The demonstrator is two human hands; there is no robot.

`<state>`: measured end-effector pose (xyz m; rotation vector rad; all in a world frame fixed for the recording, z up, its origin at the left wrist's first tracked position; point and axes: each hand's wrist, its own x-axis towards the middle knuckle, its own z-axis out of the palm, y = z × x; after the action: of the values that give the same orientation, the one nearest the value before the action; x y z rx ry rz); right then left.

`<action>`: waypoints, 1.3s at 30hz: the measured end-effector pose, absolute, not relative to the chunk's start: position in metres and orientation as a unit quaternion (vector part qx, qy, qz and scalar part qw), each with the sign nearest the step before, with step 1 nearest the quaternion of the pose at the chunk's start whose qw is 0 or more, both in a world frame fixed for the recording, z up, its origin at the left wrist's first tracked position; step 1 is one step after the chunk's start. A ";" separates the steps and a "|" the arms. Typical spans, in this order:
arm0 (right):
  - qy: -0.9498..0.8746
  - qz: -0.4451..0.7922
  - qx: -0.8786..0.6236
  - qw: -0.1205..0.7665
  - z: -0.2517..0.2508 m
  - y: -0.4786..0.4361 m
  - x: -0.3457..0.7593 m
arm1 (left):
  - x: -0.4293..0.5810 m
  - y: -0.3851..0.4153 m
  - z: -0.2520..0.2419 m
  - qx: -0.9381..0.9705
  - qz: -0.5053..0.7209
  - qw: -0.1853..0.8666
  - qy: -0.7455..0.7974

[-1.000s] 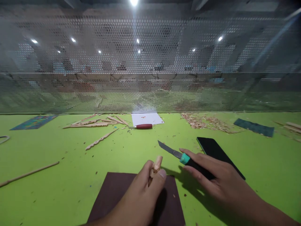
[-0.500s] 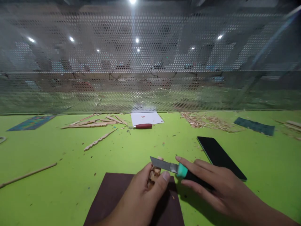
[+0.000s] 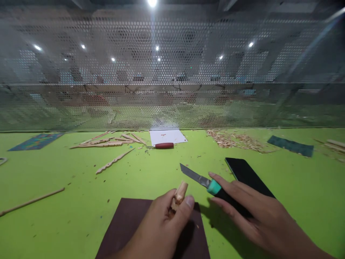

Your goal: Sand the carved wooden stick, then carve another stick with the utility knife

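Observation:
Between the thumb and fingers of my left hand (image 3: 164, 219) is a small carved piece of wood (image 3: 181, 192), pale at its upper end and browner lower down; its bottom is hidden by the hand. My right hand (image 3: 250, 208) grips a utility knife (image 3: 214, 187) with a black and teal handle. Its bare blade points up and left, apart from the wood and a little above it to the right. Beneath my left hand lies a dark brown sheet (image 3: 129, 219) on the green table (image 3: 75, 219).
A black phone (image 3: 250, 176) lies beyond my right hand. Further back are a red-handled tool (image 3: 164, 145), white paper (image 3: 168, 136), wood shavings (image 3: 237, 140) and several carved sticks (image 3: 115, 160). A thin stick (image 3: 32, 201) lies at left. A perforated screen (image 3: 172, 86) borders the table's back.
The knife has moved off the wood, up and to the right, with my right hand. The wood's pale upper end now shows, tilted right; my left hand has stayed nearly in place.

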<state>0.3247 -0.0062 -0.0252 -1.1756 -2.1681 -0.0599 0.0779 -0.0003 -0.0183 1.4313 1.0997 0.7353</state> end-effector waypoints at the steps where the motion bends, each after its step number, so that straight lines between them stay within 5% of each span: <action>1: -0.832 -0.014 -0.445 0.330 -0.025 -0.005 0.326 | 0.077 0.000 -0.017 0.609 0.309 0.565 0.463; 14: -0.882 -0.030 -0.372 0.286 -0.006 -0.006 0.325 | 0.078 0.001 -0.009 0.622 0.327 0.610 0.366; 24: -0.867 -0.105 -0.407 0.269 -0.012 -0.020 0.316 | 0.081 0.001 -0.010 0.663 0.310 0.516 0.445; 39: -0.867 -0.086 -0.399 0.284 -0.006 -0.019 0.321 | 0.080 0.000 -0.013 0.676 0.314 0.517 0.421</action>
<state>0.3205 -0.0185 -0.0062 -1.0681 -2.3208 -0.2298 0.0804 -0.0002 -0.0125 1.6215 1.0105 0.7545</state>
